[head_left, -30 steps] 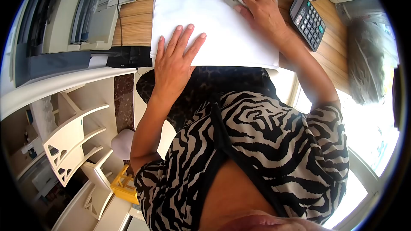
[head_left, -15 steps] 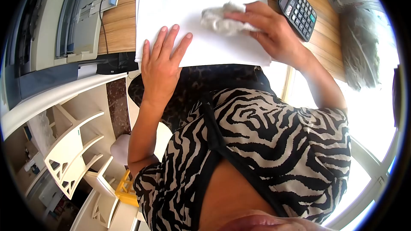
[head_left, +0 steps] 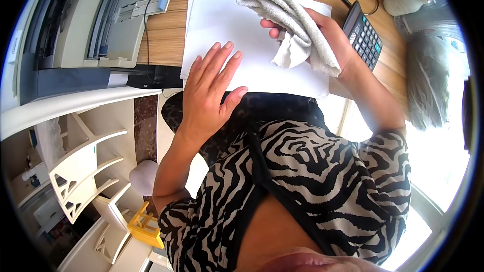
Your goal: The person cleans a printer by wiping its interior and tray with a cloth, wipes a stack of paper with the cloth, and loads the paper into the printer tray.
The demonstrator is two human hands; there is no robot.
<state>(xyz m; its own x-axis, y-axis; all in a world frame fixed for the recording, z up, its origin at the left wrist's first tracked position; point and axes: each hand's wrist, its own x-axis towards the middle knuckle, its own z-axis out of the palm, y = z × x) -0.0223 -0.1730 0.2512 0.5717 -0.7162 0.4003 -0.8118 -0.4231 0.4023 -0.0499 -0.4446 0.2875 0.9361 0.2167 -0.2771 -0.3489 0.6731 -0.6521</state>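
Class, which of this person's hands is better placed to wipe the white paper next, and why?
Probably the right hand: it holds the grey cloth over the white paper. The left hand is open, holding no cloth.

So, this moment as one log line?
right hand: gripping folded grey-white cloth | left hand: open, partly over white paper sheets | black rectangular calculator: beside paper

A loosely folded whitish cloth hangs above white paper.
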